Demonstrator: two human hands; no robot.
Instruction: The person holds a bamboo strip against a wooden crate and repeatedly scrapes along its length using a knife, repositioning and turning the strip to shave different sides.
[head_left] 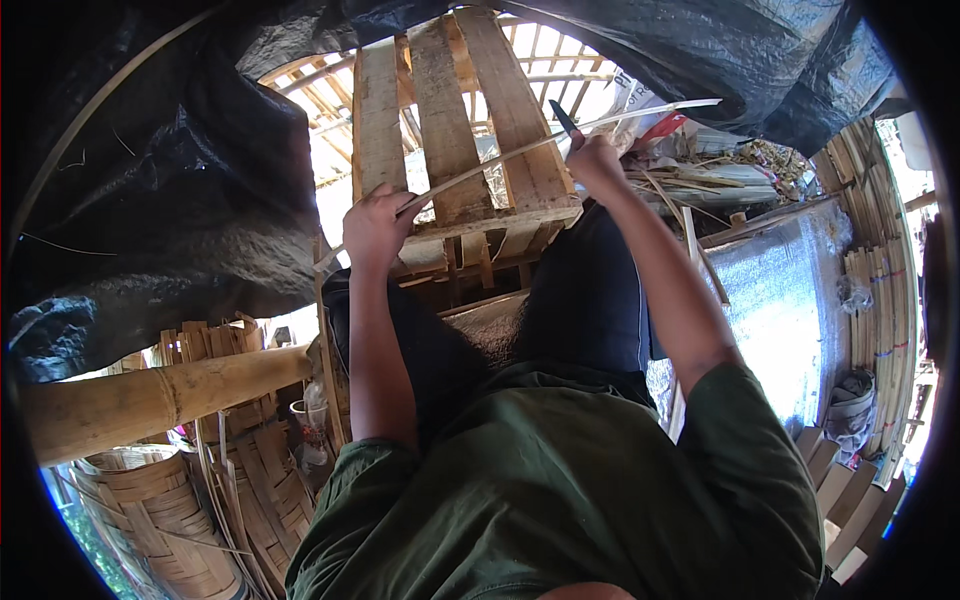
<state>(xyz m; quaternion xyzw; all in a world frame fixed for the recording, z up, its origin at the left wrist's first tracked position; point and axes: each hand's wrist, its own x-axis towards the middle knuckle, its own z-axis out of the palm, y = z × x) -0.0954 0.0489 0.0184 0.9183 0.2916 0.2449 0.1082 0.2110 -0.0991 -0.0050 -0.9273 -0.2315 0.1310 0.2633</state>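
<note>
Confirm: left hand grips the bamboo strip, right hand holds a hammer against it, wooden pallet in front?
Not quite. The right hand holds a knife, not a hammer, as the head view shows. The rest stands: the left hand grips the bamboo strip, with the wooden pallet in front.

Left hand (375, 228) fist hides stretch of long thin pale bamboo strip (500, 157); strip's lower end lost behind knee. Right hand (595, 160) covers handle of dark-bladed knife (562, 117); only blade tip shows. Round woven bamboo basket (150, 520) cut off by lower rim. Small clear glass (300, 412) contents too small to tell.
</note>
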